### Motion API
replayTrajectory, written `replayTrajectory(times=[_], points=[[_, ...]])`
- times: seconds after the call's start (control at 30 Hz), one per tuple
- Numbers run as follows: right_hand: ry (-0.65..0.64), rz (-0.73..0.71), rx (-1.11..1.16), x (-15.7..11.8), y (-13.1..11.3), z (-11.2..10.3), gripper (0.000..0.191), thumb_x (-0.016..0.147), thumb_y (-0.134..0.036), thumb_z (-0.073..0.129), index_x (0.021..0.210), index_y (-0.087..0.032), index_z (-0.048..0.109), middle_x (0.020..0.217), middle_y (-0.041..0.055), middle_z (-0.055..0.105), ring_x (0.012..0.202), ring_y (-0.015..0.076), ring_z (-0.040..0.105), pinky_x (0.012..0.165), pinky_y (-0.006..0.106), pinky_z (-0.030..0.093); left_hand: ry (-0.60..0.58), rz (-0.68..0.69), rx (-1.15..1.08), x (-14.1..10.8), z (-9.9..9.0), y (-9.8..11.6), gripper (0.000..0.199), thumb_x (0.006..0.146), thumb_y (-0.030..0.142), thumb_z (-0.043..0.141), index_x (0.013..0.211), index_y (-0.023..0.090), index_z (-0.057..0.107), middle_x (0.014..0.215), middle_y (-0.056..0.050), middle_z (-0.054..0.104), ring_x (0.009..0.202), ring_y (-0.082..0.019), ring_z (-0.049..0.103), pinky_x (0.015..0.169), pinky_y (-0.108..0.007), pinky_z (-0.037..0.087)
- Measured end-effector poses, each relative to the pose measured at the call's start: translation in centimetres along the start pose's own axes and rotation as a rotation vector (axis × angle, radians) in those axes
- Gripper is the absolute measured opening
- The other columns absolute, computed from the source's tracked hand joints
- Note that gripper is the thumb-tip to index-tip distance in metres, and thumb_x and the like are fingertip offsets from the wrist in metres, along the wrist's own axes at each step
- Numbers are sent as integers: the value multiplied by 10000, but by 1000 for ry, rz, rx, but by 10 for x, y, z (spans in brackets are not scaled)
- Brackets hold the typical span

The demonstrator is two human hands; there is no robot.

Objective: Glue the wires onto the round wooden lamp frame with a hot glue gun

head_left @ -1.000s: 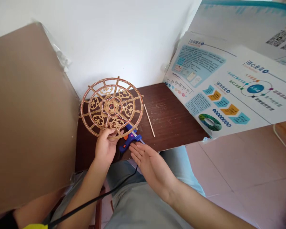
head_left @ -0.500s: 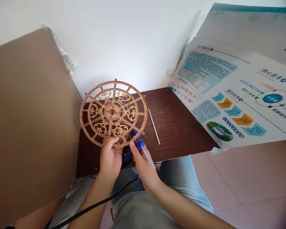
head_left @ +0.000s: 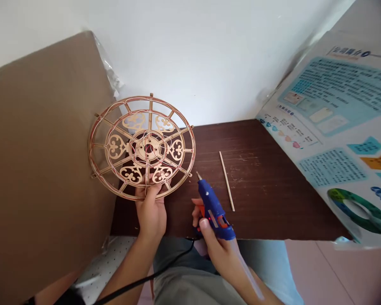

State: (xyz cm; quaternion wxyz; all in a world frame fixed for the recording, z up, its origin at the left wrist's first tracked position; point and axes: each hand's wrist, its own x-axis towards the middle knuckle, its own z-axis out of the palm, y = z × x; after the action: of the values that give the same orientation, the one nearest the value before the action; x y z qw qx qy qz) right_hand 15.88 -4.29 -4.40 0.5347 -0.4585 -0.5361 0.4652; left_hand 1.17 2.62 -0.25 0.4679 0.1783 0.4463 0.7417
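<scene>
Wheel-shaped frame in your left hand, glue gun in your right

You hold the wooden wheel-shaped frame [head_left: 142, 149] tilted up at the left of centre, its open face toward you. Your left hand [head_left: 152, 212] is closed on its lower edge, thumb across the front and fingers partly hidden behind. Thin red and white wires run around its rings and hub.

Your right hand [head_left: 218, 250], lower centre, is curled around the handle of the blue glue gun [head_left: 211, 199], fingers by the orange trigger; you cannot tell whether it is pressed. The nozzle points to the upper left, just beside the frame's lower-right rim, with a gap showing. A translucent glue stick [head_left: 247, 269] juts from the gun's rear.

Right of the gun, a pale thin rod [head_left: 226, 181] lies on the dark tabletop [head_left: 273, 182].
</scene>
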Motion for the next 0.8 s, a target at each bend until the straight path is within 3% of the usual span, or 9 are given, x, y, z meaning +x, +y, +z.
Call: replayTrajectory(times=[0.1,0.23,0.4,0.5,0.57,0.67,0.8], points=[[-143,-107,-82,7,-5,-6,298,1071,-389,586,1338,-259,612,1110,63,667,958,203,693,878,321,611,35,25,13,2,-1,-5,346,690,181,869,1003,277,756,1070,17,812,1069,-228,759,984,-399,608],[-268,-109,-96,17,-9,-9,189,1073,-315,569,1252,-270,613,1043,32,671,873,176,683,799,272,596,60,33,37,2,-1,-9,359,709,174,853,1036,289,761,1087,17,813,1049,-236,771,966,-404,621],[-283,-92,-105,26,-7,-8,102,1051,-319,591,1138,-276,624,942,0,667,775,156,655,713,241,565,72,38,43,3,0,-12,368,713,155,837,1043,302,767,1067,30,816,1083,-226,767,943,-342,617],[-277,-133,-94,26,-6,-8,145,1048,-372,598,1145,-274,642,879,-5,663,704,160,645,659,253,556,80,42,65,3,-1,-12,375,726,156,822,1060,317,766,1044,35,814,1058,-231,771,919,-353,631],[-284,-194,-94,24,-4,-9,288,1061,-456,580,1274,-273,641,965,31,718,794,200,714,732,294,593,83,34,97,1,-1,-11,339,739,161,811,1036,317,765,1011,35,808,1003,-232,777,906,-376,643],[-301,-287,-123,18,1,-10,490,1077,-590,508,1459,-286,546,1272,111,758,1105,294,759,950,402,603,67,2,144,-2,-3,-10,254,743,172,806,960,296,759,972,26,799,923,-231,776,897,-408,658],[-274,-354,-199,15,9,-3,543,1085,-703,331,1352,-304,585,1485,134,695,1126,312,758,958,457,589,78,16,156,-3,-8,-13,237,760,152,812,938,298,754,951,32,789,875,-217,769,854,-400,676]])
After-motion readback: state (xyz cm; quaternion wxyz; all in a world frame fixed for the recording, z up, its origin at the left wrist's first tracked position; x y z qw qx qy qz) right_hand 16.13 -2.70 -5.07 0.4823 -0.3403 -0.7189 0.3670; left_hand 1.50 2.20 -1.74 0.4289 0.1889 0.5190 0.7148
